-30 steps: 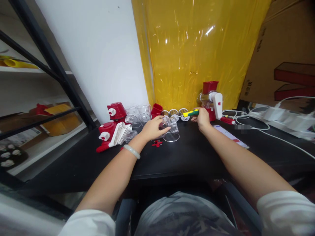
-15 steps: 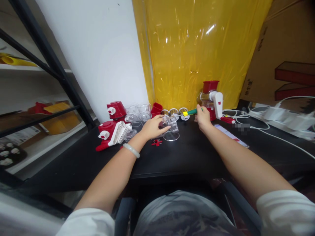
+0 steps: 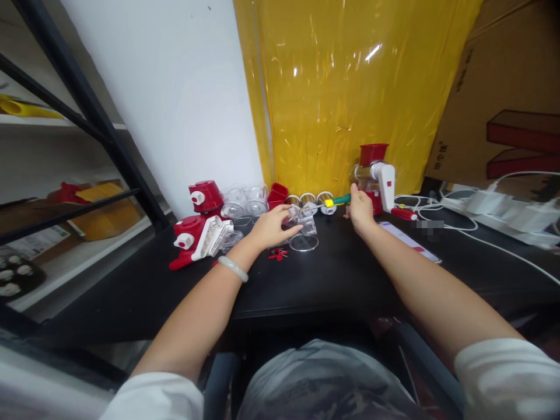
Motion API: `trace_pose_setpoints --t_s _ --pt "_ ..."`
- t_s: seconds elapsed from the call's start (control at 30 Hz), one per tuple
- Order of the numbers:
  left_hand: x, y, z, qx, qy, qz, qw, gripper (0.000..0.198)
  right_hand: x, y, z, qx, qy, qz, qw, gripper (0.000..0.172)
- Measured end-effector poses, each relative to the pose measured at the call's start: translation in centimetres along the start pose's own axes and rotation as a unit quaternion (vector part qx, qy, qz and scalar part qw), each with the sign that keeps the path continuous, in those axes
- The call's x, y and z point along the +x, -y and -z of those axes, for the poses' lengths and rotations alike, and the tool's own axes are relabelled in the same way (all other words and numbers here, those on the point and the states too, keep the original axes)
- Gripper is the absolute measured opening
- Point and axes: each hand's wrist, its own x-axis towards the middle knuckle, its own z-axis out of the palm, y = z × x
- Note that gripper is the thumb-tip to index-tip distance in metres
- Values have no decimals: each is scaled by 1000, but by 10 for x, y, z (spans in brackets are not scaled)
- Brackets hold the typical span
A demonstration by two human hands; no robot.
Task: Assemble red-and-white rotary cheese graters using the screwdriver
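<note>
My right hand [image 3: 361,209] is closed round the handle of a green and yellow screwdriver [image 3: 339,200], whose thin shaft points left. The shaft reaches a clear plastic part [image 3: 307,228] with a round rim, which lies on the black table. My left hand [image 3: 273,226] grips this part from the left, thumb in front and fingers behind; the screwdriver's tip is too small to make out there. Just below the left hand lie small red pieces [image 3: 278,254]. Behind the part stand several metal grater drums [image 3: 308,202] with white rims.
At the left are red and white grinder bodies [image 3: 191,236] and clear plastic cups [image 3: 247,201]. An assembled rotary grater [image 3: 374,178] stands at the right back. A phone [image 3: 409,240], white cables and a power strip [image 3: 503,213] lie to the right on the black table [image 3: 306,289].
</note>
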Motion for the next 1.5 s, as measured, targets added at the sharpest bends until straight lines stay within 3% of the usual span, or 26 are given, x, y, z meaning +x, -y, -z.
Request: trace_pose_setpoints --t_s 0.13,0.27,0.47,0.57,1.0,1.1,1.27,1.5 --pt "1 4 1 -41 5 -6 999 41 -4 8 -3 57 -4 -58 997 22" --pt "4 14 1 -149 6 -5 989 37 -6 11 -4 86 -6 -41 995 13" --pt "6 29 -6 -391 6 48 919 35 -5 10 -4 83 -7 -17 996 11" --pt "7 36 -8 -449 12 58 892 40 -6 10 -4 78 -5 -16 997 6" --pt "5 34 -7 -439 15 46 897 40 -1 -1 -3 28 -13 12 999 40" --pt "5 32 -7 -423 14 40 905 39 -2 2 -4 21 -17 9 1000 35" --pt "5 30 -10 -405 -3 35 914 37 -5 10 -4 77 2 -58 995 18" --pt "4 30 -12 -406 -13 33 913 35 -6 10 -5 79 -4 -44 996 9"
